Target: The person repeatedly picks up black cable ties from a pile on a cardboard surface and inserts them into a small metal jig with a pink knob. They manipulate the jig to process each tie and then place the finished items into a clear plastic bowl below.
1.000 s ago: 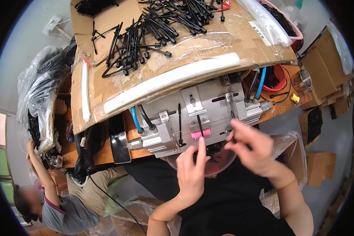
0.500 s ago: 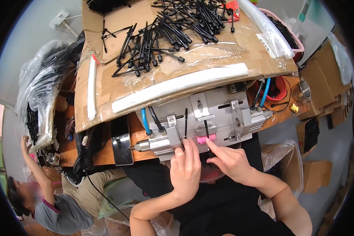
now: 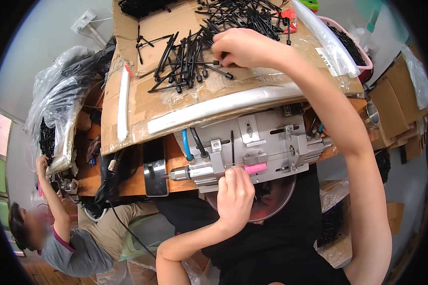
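Observation:
My left hand (image 3: 237, 194) is at the front edge of a metal fixture (image 3: 276, 137), its fingers curled together beside a pink cylindrical piece (image 3: 256, 168). Whatever its fingertips grip is hidden behind them. A thin black rod (image 3: 232, 146) stands out against the fixture plate just beyond that hand. My right hand (image 3: 249, 48) is stretched over a cardboard tray (image 3: 176, 107), its bent fingertips down among black rods with thick ends (image 3: 190, 61). What those fingers pinch cannot be made out.
Below the fixture a round bowl (image 3: 283, 199) with black pieces rests by my lap. A dark phone-like slab (image 3: 155, 173) lies left of the fixture. Blue air hose (image 3: 186, 145) rises there. At left sits another person (image 3: 76, 247) beside plastic-covered black parts (image 3: 47, 137).
My right hand has gone from the pink piece up to the rod pile. The dark rod that stood by the pink piece no longer shows. My left hand stays at the fixture.

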Demonstrator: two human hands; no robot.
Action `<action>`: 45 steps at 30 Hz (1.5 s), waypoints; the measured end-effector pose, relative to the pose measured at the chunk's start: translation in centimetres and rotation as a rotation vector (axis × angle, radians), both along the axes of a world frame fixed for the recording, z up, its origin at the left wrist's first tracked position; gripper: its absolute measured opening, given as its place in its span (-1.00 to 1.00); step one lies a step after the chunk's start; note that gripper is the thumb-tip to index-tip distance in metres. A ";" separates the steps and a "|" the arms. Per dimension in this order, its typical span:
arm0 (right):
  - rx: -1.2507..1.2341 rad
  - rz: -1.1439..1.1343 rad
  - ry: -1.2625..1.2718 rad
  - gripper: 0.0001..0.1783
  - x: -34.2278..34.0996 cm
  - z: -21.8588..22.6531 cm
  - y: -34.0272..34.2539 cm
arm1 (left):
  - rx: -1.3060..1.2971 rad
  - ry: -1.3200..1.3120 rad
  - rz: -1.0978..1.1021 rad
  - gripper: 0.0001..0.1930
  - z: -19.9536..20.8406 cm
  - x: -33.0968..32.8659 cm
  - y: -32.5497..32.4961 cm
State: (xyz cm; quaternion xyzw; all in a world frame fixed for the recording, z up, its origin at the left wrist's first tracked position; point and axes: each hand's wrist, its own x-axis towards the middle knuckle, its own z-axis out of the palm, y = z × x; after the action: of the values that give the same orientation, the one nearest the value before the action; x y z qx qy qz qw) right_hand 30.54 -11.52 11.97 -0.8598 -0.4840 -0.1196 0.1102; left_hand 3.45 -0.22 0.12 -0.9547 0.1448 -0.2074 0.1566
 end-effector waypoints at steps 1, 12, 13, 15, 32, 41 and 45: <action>0.013 0.039 0.116 -0.89 -0.3 0.3 -0.6 | -0.021 -0.006 -0.003 -0.82 -0.1 0.1 0.1; 1.003 0.067 0.874 -0.63 -4.0 0.1 -11.1 | -0.861 0.366 -0.078 -0.64 3.8 -7.2 2.2; 1.024 0.129 0.876 -0.57 -4.8 0.6 -11.4 | -0.898 0.356 -0.075 -0.63 3.7 -7.9 2.1; 1.234 0.208 1.165 -0.68 -7.2 1.5 -11.1 | -0.970 0.330 -0.059 -0.62 3.6 -9.1 1.8; 1.327 0.014 0.781 -0.67 -21.1 -3.7 -12.2 | -0.559 0.309 -0.110 -0.26 -0.6 -2.6 -2.2; 0.724 -0.288 0.356 -0.36 -27.0 -11.4 -7.2 | -0.627 0.355 -0.094 -0.27 0.6 -3.0 -1.4; 0.604 -0.260 0.237 -0.29 -27.8 -14.2 -5.0 | -0.782 0.332 -0.061 -0.26 2.2 -4.4 0.0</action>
State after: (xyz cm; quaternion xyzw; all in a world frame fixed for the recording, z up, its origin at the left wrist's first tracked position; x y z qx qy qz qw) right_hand 2.77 -16.50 -2.25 -0.8507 -0.2970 -0.1699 0.3990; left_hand -0.97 -0.25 2.33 -0.9579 0.1067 -0.0950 -0.2491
